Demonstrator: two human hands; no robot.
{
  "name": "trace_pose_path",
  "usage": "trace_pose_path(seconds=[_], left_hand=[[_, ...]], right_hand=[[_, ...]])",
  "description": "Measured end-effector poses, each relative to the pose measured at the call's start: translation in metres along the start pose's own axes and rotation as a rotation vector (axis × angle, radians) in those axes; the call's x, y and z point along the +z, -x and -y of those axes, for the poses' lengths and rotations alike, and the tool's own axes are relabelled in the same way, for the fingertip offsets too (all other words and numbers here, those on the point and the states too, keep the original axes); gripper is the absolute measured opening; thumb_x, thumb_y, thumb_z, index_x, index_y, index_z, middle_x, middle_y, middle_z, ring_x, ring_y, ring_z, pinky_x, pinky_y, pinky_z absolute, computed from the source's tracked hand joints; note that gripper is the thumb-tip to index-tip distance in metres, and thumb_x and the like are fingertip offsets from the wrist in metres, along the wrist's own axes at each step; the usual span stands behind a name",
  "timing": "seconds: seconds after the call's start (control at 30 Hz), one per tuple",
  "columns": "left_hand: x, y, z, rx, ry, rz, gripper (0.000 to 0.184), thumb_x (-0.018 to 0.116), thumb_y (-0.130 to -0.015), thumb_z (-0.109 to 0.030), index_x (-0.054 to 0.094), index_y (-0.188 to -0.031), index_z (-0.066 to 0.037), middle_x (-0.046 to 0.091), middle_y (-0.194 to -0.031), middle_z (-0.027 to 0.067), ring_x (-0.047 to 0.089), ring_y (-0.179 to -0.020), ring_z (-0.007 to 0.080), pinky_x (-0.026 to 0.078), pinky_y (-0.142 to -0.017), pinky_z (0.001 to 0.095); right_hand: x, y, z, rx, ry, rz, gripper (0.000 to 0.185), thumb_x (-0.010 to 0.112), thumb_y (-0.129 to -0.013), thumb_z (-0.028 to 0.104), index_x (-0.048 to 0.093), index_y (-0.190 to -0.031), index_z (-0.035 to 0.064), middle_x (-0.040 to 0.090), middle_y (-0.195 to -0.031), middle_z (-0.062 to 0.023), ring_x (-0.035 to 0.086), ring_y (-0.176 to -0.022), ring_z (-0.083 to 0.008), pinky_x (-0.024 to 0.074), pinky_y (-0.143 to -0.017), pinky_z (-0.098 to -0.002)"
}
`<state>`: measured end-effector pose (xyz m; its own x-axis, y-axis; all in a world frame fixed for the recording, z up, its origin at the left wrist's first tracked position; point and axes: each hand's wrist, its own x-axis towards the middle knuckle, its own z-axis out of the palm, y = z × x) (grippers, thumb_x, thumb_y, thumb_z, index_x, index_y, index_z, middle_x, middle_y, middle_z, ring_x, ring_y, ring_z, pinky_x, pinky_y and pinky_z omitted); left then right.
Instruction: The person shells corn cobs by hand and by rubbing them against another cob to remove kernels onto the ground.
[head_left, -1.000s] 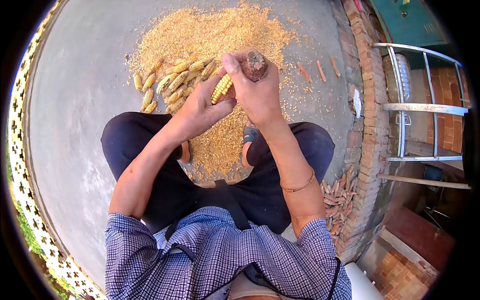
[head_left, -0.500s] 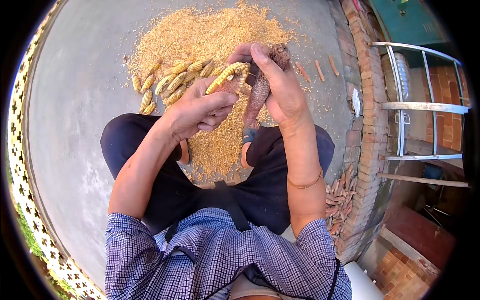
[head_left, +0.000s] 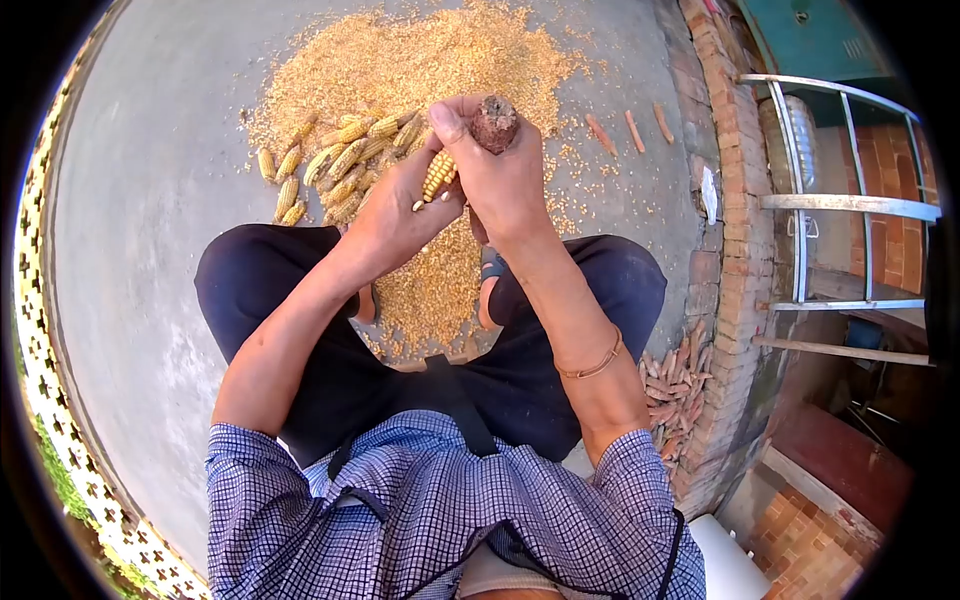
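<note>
Head view: looking down past a seated person's knees, a few ears of corn [head_left: 345, 160] lie bunched on a grey floor [head_left: 150, 200] at the left, seemingly within easy reach of the left hand [head_left: 395, 220]. That hand is clamped around a partly stripped ear [head_left: 438, 174], its yellow kernels facing up and inward, probably so the rows stay exposed. Just right of it, the right hand [head_left: 508, 195] is wrapped around a thick, rough, reddish cob [head_left: 495, 124], its blunt end poking out above the fist; the hands meet, which likely steadies one piece against the other. Both are above the floor, and loose kernels [head_left: 420, 70] spread beyond them and down between the feet, a spot that would catch falling grain. Farther right, three thin bare cobs [head_left: 632, 131] lie apart, and a heap of cobs [head_left: 676, 390] sits by the wall, perhaps to keep them off the grain. As for room, the floor at far left is open up to a pierced border [head_left: 42, 350]; the knees flank the forearms closely; at right, a low brick edge [head_left: 740, 200] and metal rails [head_left: 850, 205] limit wide reaches.
</note>
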<state>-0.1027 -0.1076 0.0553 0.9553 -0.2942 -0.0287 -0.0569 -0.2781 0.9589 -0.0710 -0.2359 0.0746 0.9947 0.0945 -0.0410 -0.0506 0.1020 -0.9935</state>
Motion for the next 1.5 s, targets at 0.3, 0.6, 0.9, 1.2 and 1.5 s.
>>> trace_pose_path(seconds=[0.3,0.6,0.9,1.2,1.5], left_hand=[[-0.016,-0.001,-0.021,-0.474,0.832,0.176,0.026,0.064,-0.093,-0.023,0.052,-0.110,-0.008,0.051,-0.069,-0.0007,0.036,-0.046,0.0023,0.025,-0.041,0.0196],[-0.017,0.002,-0.015,-0.439,0.623,0.226,0.023,0.062,-0.091,-0.018,0.052,-0.109,-0.007,0.050,-0.069,-0.0006,0.038,-0.046,0.0025,0.024,-0.039,0.0188],[0.000,-0.008,0.002,0.132,-0.137,-0.045,0.046,0.065,-0.085,-0.011,0.049,-0.124,0.005,0.065,-0.103,0.0222,0.063,-0.099,0.0297,0.046,-0.087,0.0393],[-0.001,-0.005,-0.002,0.040,-0.136,-0.039,0.054,0.065,-0.077,-0.006,0.048,-0.127,0.005,0.062,-0.099,0.0195,0.062,-0.091,0.0301,0.047,-0.083,0.0403],[-0.015,0.001,-0.014,-0.371,0.831,0.192,0.049,0.058,-0.097,-0.039,0.052,-0.121,0.003,0.047,-0.077,-0.0002,0.046,-0.065,0.0081,0.040,-0.056,0.0246]], right_hand=[[-0.029,-0.012,0.011,0.207,-0.525,0.131,0.031,0.065,-0.094,0.032,0.061,-0.103,0.0024,0.067,-0.095,-0.0109,0.063,-0.090,-0.0165,0.0513,-0.081,-0.0309],[-0.013,-0.001,0.007,0.124,-0.299,0.078,0.031,0.059,-0.097,0.031,0.061,-0.101,0.0003,0.066,-0.089,-0.0095,0.062,-0.086,-0.0169,0.0516,-0.077,-0.0308],[-0.006,0.003,0.003,0.232,-0.308,-0.077,0.026,0.068,-0.092,0.028,0.064,-0.094,0.0017,0.062,-0.081,-0.0005,0.051,-0.061,-0.0070,0.0440,-0.054,-0.0261],[-0.008,0.003,-0.006,0.164,-0.437,-0.178,0.013,0.066,-0.092,0.014,0.064,-0.099,0.0042,0.065,-0.087,-0.0059,0.062,-0.078,-0.0129,0.0518,-0.067,-0.0275],[-0.018,-0.003,0.006,0.143,-0.468,-0.094,0.016,0.067,-0.091,0.015,0.064,-0.098,0.0007,0.067,-0.085,-0.0081,0.064,-0.073,-0.0150,0.0535,-0.065,-0.0284]])
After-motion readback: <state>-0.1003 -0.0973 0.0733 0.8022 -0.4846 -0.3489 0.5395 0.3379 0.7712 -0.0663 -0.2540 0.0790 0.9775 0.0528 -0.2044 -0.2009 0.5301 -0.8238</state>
